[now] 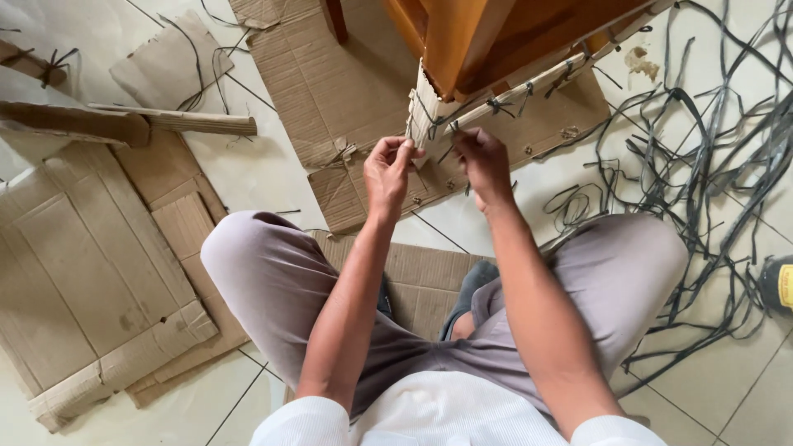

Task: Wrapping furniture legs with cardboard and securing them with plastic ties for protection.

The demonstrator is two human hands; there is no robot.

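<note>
Pinching at the corner of a strip of corrugated brown cardboard (pixel 429 111) that is tied along the edge of an orange-brown wooden furniture piece (pixel 462 41), the person's left hand (pixel 387 169) is closing thumb and fingertips together on what looks like the end of a thin dark plastic tie (pixel 450 130), though the tie itself is too small to make out between the fingers. The right hand (pixel 483 161) is working just beside it, fingers curled shut around the same knot area, touching the cardboard's lower edge.

The wrapped corner is lying directly ahead of and slightly above both hands, between them, with the left hand a touch nearer to the folded cardboard end. The cardboard strip's long axis is running from that corner up and to the right along the wood edge, where about four more dark knots are showing at intervals.

Farther out, the person is squatting on a pale tiled floor (pixel 273 173) in light grey trousers (pixel 273 272). Several flattened cardboard sheets are lying around, at least three large ones, plus one rolled cardboard tube (pixel 178 122) on the left. One loose tangle of dark strapping (pixel 702 165) is sprawling to the right, with a yellow-and-black object (pixel 778 285) at the frame edge.
</note>
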